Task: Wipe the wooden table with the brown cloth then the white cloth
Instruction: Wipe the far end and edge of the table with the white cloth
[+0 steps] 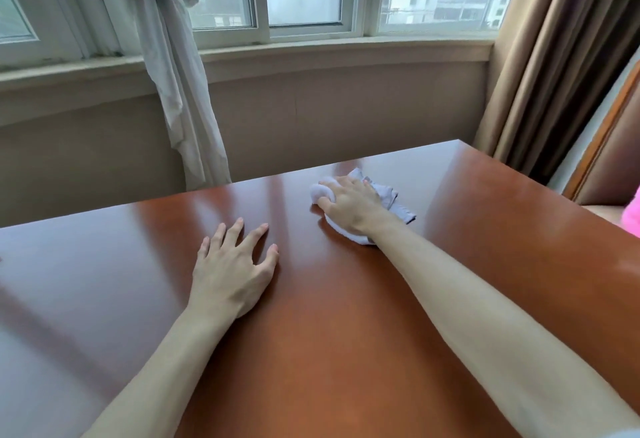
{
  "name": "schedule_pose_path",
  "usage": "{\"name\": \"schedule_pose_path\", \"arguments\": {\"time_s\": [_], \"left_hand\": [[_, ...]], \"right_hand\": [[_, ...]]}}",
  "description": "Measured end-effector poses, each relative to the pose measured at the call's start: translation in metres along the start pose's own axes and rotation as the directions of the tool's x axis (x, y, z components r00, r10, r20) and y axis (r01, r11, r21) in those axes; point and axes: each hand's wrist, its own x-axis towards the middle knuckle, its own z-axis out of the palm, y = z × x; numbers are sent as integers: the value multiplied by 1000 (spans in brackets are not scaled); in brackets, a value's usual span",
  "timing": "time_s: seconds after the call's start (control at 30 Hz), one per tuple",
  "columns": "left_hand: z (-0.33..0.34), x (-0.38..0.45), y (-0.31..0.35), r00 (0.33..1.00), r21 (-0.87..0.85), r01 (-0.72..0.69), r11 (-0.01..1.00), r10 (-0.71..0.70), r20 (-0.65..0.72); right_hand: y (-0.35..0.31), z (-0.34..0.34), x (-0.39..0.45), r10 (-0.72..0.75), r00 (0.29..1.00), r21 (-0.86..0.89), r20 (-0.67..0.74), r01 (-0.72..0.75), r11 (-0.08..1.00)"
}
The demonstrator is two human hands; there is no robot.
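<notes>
Wooden table [346, 316] is being wiped w/ the white cloth [389, 196], so the 2nd step of the task is judged to be in hand; the brown cloth is not being seen anywhere in view. The white cloth is being held bunched on the tabletop, toward the far right part, under the right hand [349, 203], whose fingers are being curled over and round the wad, w/ loose ends being left trailing out to the right and toward the near side. The left hand [233, 271] is being rested flat on the wood nearer the middle, fingers spread and straight, nothing being held, well apart from the cloth. Next move is judged to call for steady downward pressure and long strokes across the rest of the top, incl. the near and left areas, w/ the left hand being lifted out of the path. No brands, labels or writing are being made out anywhere.
</notes>
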Motion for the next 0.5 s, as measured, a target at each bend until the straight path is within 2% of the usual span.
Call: {"name": "schedule_pose_path", "arguments": {"time_s": [0.17,0.3,0.4,0.5], "left_hand": [[-7,5,9,999,87,22,996,-25,26],[-18,12,36,997,66,56,996,-60,48],[-12,14,47,999,-27,19,999,-18,34],[-2,17,50,998,-17,-43,999,44,55]], "right_hand": [[-25,-3,-141,-113,993,12,28,113,994],[-37,-4,-235,-204,978,1,-39,204,979],[-32,-6,-242,-175,984,37,-32,176,984],[-24,-8,-200,-103,994,21,-30,103,994]]}}
